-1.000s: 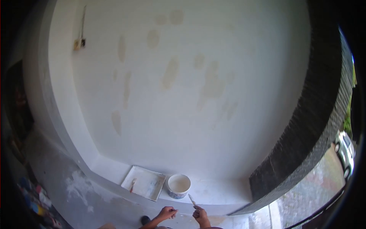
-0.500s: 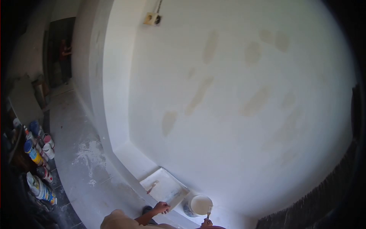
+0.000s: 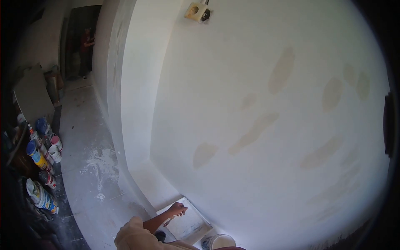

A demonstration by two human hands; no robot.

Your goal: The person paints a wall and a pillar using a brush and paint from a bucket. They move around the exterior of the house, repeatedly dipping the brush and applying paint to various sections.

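My left hand (image 3: 178, 209) is held over a white tray (image 3: 192, 217) at the foot of the wall. Its fingers are curled closed; whether anything small is in them cannot be made out. A small brush (image 3: 168, 221) lies at the tray's left side, partly behind my forearm. To the right of the tray, a bucket (image 3: 206, 243) with pale paint or filler inside is cut off by the frame's bottom edge. My right hand is out of view; only a bit of arm shows low in front of the bucket.
The white wall (image 3: 233, 183) carries several beige patches (image 3: 254, 133), with a socket (image 3: 195, 11) at the top. Several paint tubs and bottles (image 3: 39, 156) stand at left beside the white-splashed grey floor (image 3: 83, 137). A person (image 3: 86, 46) stands in the far doorway.
My left hand has moved from the tray's near edge to above its middle. My right hand, which held a brush at the bucket, has dropped out of view. The camera has turned left.
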